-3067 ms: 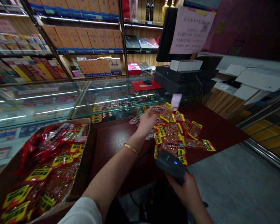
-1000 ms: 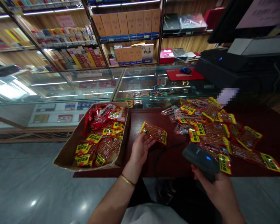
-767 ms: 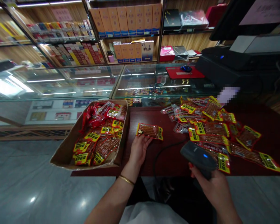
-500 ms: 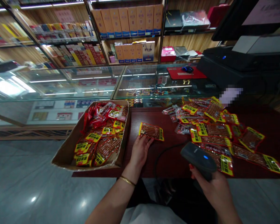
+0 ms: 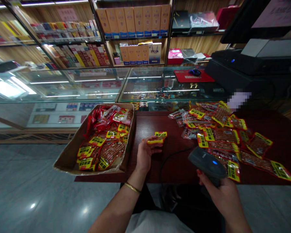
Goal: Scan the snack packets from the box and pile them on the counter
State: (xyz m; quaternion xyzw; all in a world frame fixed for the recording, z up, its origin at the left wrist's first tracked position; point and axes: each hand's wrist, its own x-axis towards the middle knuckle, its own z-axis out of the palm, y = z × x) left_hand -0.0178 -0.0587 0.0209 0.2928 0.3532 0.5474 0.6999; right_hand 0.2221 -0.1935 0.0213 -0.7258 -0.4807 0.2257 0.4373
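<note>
My left hand (image 5: 145, 154), with a gold bangle on the wrist, is closed on a yellow-ended snack packet (image 5: 160, 136), tilted up over the dark red table. Its brown contents are mostly turned from view. In my right hand (image 5: 223, 194) is a dark barcode scanner (image 5: 206, 163) with a blue light lit, its head pointing left. Left of my left hand stands an open cardboard box (image 5: 127, 158) holding yellow and red snack packets (image 5: 111, 153). Beyond the scanner lies a loose pile of similar packets (image 5: 224, 135).
A glass display counter (image 5: 97, 84) runs behind the table (image 5: 150, 121). On it are a red mouse pad (image 5: 203, 77), a mouse (image 5: 194, 72) and a black machine (image 5: 254, 72) under a monitor (image 5: 247, 22). A cable crosses the table near the scanner. Shelves of boxes (image 5: 135, 21) stand behind.
The packet in my left hand has gone from lying face up on the table to tilted up in my fingers. My right hand and the scanner have hardly moved.
</note>
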